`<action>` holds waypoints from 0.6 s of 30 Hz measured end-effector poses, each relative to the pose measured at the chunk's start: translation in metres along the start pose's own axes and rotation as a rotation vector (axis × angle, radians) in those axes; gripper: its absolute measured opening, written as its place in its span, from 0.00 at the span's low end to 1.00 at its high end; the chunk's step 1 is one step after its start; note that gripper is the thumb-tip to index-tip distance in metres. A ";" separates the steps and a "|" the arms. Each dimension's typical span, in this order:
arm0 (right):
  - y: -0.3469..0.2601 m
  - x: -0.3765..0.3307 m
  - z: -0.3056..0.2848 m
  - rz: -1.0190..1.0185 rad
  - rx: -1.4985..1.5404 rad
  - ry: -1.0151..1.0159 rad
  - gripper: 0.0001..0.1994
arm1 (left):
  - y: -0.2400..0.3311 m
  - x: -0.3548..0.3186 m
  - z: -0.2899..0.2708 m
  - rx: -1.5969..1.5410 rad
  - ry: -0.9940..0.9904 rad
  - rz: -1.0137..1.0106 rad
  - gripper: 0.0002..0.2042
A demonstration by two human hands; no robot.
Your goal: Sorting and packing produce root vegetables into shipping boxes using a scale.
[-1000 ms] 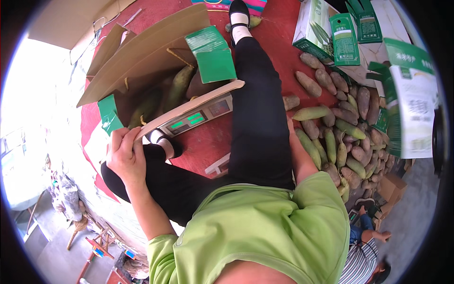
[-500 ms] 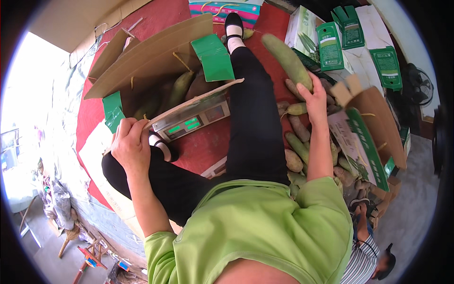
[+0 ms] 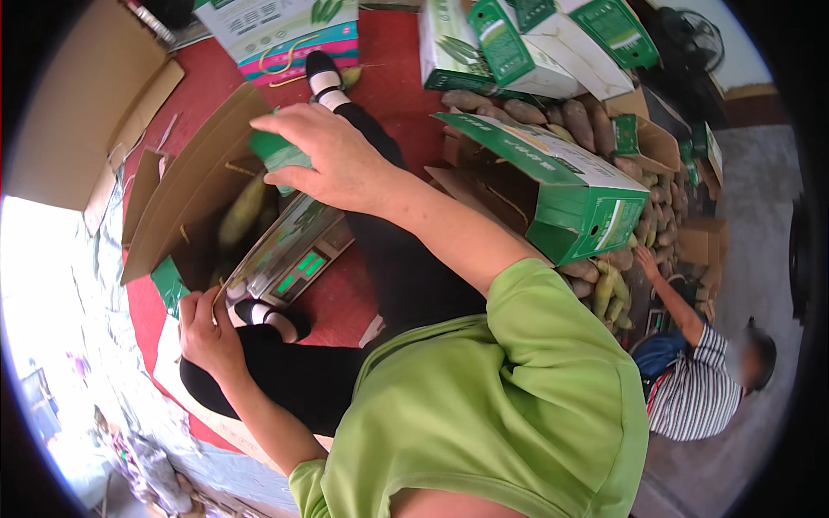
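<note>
An open cardboard box (image 3: 186, 168) with green flaps stands on a digital scale (image 3: 302, 272) with a lit green display. My left hand (image 3: 210, 338) is closed on the box's near left edge. Over its far right corner, my right hand (image 3: 332, 160) is open, thumb and fingers spread around a green flap (image 3: 283, 152). No vegetable shows in that hand. Inside the box lies a long pale-green radish-like vegetable (image 3: 243, 211); the deeper contents are in shadow and partly hidden by the walls.
An open green-and-white box (image 3: 553, 173) lies on its side at the right. Behind it are heaped brownish tubers (image 3: 579, 125) and pale-green vegetables (image 3: 609, 293). Other cartons (image 3: 458, 52) stand at the back. A person in a striped shirt (image 3: 695, 388) reaches toward the pile.
My right hand has swung left from the pile to the box and no longer holds the long green vegetable. My left hand stays on the box edge. The view has turned rightward.
</note>
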State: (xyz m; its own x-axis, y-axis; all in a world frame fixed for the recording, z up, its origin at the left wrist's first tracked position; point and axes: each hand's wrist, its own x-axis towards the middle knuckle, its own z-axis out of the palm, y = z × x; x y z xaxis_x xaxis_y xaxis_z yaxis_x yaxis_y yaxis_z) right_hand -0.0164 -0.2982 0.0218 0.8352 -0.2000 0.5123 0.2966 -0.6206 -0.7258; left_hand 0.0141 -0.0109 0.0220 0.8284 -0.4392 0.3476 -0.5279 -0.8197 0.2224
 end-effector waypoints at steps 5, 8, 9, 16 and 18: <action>0.027 -0.052 -0.044 0.172 -0.133 0.142 0.16 | -0.001 0.000 0.002 0.015 -0.005 0.026 0.04; 0.041 -0.087 -0.072 0.217 -0.182 0.208 0.14 | 0.002 0.000 0.000 0.002 0.001 0.036 0.04; 0.043 -0.100 -0.079 0.334 -0.214 0.128 0.13 | 0.004 0.000 -0.001 0.020 -0.006 0.023 0.04; 0.021 -0.142 -0.104 0.448 -0.407 -0.092 0.11 | 0.003 0.000 -0.001 0.033 -0.003 0.038 0.04; 0.008 -0.148 -0.105 0.429 -0.431 -0.210 0.14 | 0.006 -0.001 -0.003 0.035 -0.013 0.024 0.04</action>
State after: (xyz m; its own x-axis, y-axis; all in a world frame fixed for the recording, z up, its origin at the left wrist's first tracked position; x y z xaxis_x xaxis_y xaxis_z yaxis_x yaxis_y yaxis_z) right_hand -0.1861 -0.3536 -0.0112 0.9241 -0.3727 0.0847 -0.2603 -0.7761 -0.5743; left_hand 0.0099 -0.0141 0.0254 0.8178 -0.4638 0.3407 -0.5414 -0.8208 0.1822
